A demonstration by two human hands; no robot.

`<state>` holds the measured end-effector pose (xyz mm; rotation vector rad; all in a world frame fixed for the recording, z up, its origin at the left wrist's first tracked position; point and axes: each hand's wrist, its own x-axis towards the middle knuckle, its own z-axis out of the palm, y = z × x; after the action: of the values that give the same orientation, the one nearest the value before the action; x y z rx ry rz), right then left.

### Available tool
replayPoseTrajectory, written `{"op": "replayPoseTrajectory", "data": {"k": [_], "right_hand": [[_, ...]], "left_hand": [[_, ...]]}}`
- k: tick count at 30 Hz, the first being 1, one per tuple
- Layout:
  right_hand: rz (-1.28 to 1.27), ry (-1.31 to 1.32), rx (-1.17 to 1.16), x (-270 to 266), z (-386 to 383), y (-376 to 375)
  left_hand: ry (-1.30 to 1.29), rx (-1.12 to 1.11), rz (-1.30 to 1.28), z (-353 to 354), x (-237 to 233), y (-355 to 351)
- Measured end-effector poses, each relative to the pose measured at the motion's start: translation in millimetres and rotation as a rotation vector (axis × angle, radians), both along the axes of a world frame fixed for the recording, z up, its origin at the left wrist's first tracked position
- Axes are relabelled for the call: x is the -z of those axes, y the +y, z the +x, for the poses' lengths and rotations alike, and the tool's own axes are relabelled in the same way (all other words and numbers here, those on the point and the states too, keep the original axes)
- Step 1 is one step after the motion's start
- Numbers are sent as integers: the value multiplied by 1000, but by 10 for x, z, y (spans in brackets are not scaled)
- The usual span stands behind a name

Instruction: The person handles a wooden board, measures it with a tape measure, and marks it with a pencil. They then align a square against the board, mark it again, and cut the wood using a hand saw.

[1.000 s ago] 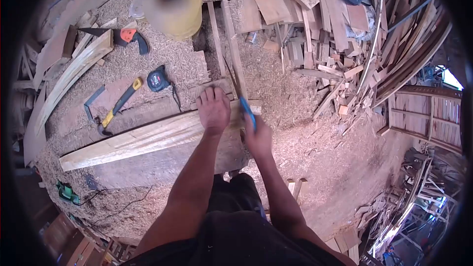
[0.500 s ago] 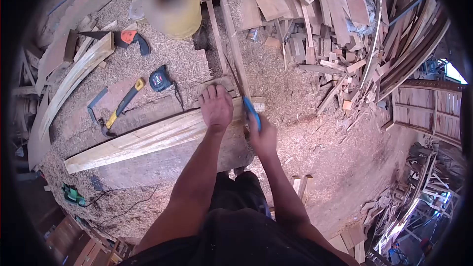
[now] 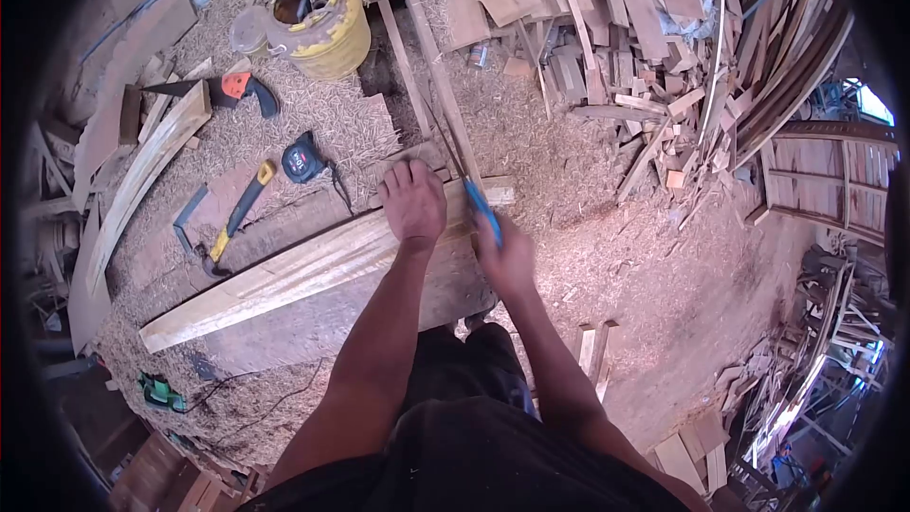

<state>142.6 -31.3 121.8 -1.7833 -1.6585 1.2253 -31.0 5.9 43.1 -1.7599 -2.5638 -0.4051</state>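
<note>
My left hand [image 3: 414, 201] presses down on a long pale board [image 3: 275, 277] near its right end, fingers bent over the far edge. My right hand [image 3: 503, 251] is closed round the blue handle of a handsaw [image 3: 483, 211]. The saw's thin blade points away from me and crosses the board just right of my left hand. The board lies slanted on a worn wooden bench [image 3: 313, 315]. A yellow-handled hammer [image 3: 240, 211], a tape measure [image 3: 302, 159] and a small square [image 3: 188, 216] lie beyond the board.
An orange-and-black handsaw [image 3: 248, 93] lies at the upper left beside a curved plank [image 3: 152, 166]. A yellow bucket [image 3: 327, 49] stands at the bench's far side. Wood offcuts [image 3: 607, 81] are heaped at the upper right. A green tool [image 3: 159, 392] lies at the lower left.
The view has shifted slightly, so the bucket, hammer and tape appear displaced. Both hands keep their places on the board and saw, with the blade still across the board.
</note>
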Motion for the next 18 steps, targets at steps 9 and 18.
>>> {"op": "replayPoseTrajectory", "data": {"k": [9, 18], "right_hand": [[-90, -2, 98, -1326, 921, -1604], [-2, -87, 15, -181, -192, 137]], "left_hand": [[12, -3, -30, 14, 19, -11], [60, 6, 13, 26, -9, -20]]}}
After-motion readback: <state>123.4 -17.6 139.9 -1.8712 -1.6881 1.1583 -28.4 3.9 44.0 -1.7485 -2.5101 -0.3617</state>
